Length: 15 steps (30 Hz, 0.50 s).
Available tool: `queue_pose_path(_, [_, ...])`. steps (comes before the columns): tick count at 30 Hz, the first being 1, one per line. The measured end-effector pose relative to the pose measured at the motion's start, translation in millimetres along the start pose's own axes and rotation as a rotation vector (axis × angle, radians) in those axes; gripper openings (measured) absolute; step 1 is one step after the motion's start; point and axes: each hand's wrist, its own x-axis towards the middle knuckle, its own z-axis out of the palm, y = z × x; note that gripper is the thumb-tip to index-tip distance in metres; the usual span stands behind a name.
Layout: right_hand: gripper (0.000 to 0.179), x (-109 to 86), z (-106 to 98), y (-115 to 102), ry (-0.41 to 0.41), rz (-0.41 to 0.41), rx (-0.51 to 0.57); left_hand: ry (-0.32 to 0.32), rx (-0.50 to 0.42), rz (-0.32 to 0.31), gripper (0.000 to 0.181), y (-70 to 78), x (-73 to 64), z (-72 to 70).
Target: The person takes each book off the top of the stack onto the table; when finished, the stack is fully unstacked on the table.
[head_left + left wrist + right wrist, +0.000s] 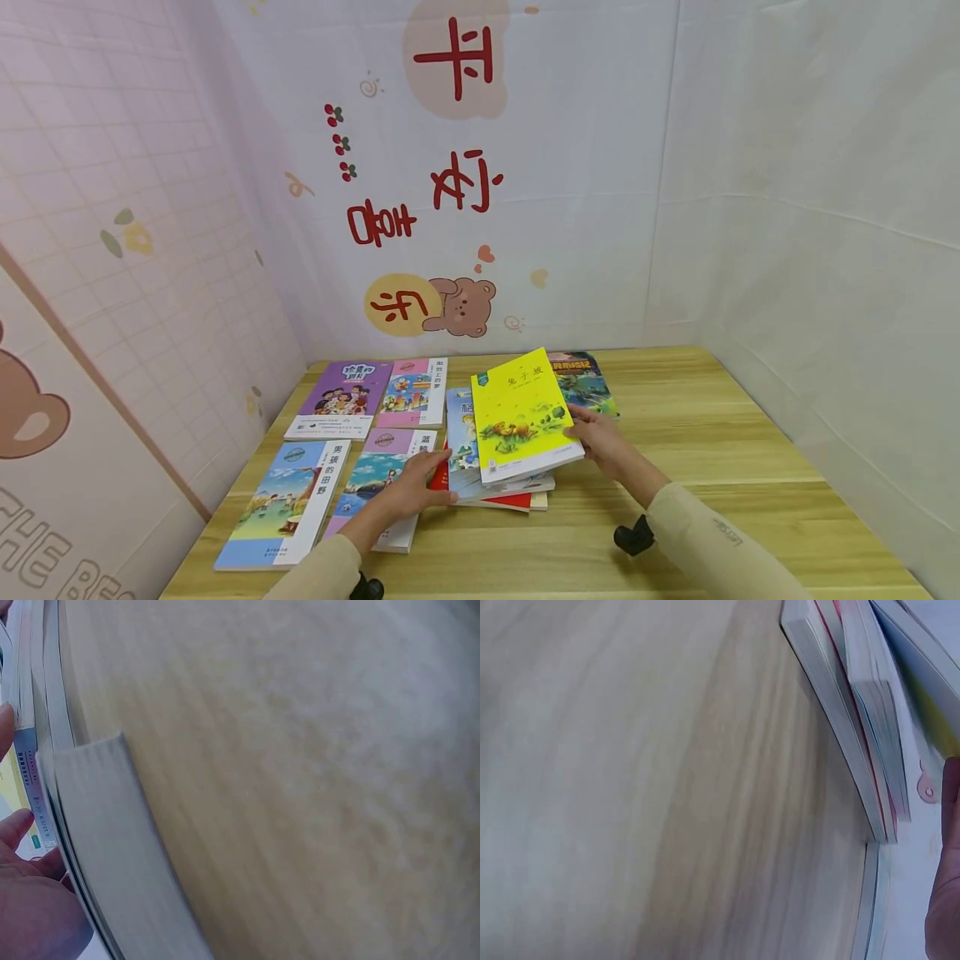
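Observation:
A yellow book [521,408] with a picture cover lies tilted on top of a pile of books. My right hand [603,442] holds it by its right edge; in the right wrist view that hand [945,877] shows only at the edge. Beneath it are a light-blue book [463,450] and a red-edged book [510,502], mostly covered. My left hand [412,487] is at the pile's left side, over a pink-and-blue book [367,483], thumb and fingers spread apart. In the left wrist view this hand [34,900] appears beside the book edges.
Left on the wooden table [697,500] lie a purple book [345,396], a pink book [408,396] and a blue-and-white book [281,504], side by side. A dark green picture book [588,387] lies behind the pile at right. Printed cloth walls [570,167] enclose the table.

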Motion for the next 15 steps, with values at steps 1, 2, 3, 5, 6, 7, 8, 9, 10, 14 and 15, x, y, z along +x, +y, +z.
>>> queue_pose_path(1, [0.063,-0.6,-2,-1,-0.001,-0.002,-0.003,0.001,-0.001,0.001,0.083,-0.1,0.0,0.1])
queue_pose_path(2, [0.063,-1.1,-5,-2,0.006,-0.003,-0.003,0.003,-0.003,0.004,0.083,0.0,0.0,0.1])
queue_pose_path(3, [0.063,-1.5,-7,-2,0.015,-0.005,-0.002,0.004,-0.004,0.006,0.083,0.0,-0.2,0.1])
queue_pose_path(5, [0.063,-2.0,-13,-3,0.025,-0.010,-0.004,0.008,-0.004,0.011,0.083,-0.2,-0.4,0.0])
queue_pose_path(6, [0.063,-2.0,-15,-4,0.036,-0.012,-0.002,0.009,-0.004,0.012,0.083,-0.3,-0.7,0.1])
queue_pose_path(7, [0.063,-2.1,-18,-4,0.049,-0.018,-0.003,0.010,-0.003,0.014,0.082,-0.5,-0.8,0.3])
queue_pose_path(8, [0.062,-1.9,-21,-5,0.062,-0.023,-0.007,0.010,-0.003,0.014,0.083,-0.6,-1.0,0.3])
queue_pose_path(9, [0.063,-1.8,-24,-5,0.068,-0.029,-0.011,0.010,-0.002,0.014,0.083,-0.7,-1.1,0.4])
queue_pose_path(10, [0.063,-1.8,-28,-5,0.072,-0.035,-0.017,0.010,-0.001,0.013,0.083,-1.0,-1.0,0.5])
queue_pose_path(14, [0.063,-1.6,-43,-8,0.106,-0.052,-0.030,0.007,0.001,0.016,0.083,-0.8,-0.8,0.3])
queue_pose_path(15, [0.063,-1.5,-47,-8,0.115,-0.053,-0.032,0.009,0.000,0.019,0.083,-0.8,-0.8,0.2])
